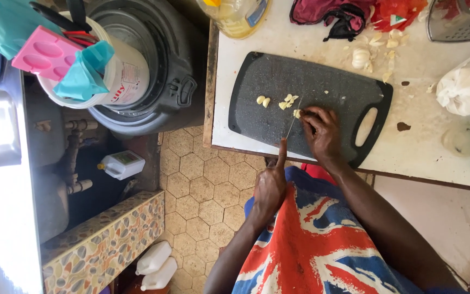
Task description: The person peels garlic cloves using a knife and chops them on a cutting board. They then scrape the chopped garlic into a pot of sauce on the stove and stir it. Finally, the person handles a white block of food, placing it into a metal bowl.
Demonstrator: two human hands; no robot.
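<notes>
White counter [409, 147]: left hand [270, 188] grips knife [292, 121]; right hand [321, 129] pins garlic [297, 113] mid-board [267, 81].

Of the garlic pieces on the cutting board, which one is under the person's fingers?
The piece at the right end of the row, pinned by the right hand beside the knife. The others lie untouched farther left.

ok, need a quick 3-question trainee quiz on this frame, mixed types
1. True or false: the left hand holds the knife with its forefinger laid along the back of the blade.
2. What does the right hand press against the cutting board?
A. a garlic piece
B. a lemon
C. a spoon
3. Fill in: unpeeled garlic and loose skins lie on the table beyond the board's ____ end.

Key: 1 true; 2 A; 3 handle
</notes>
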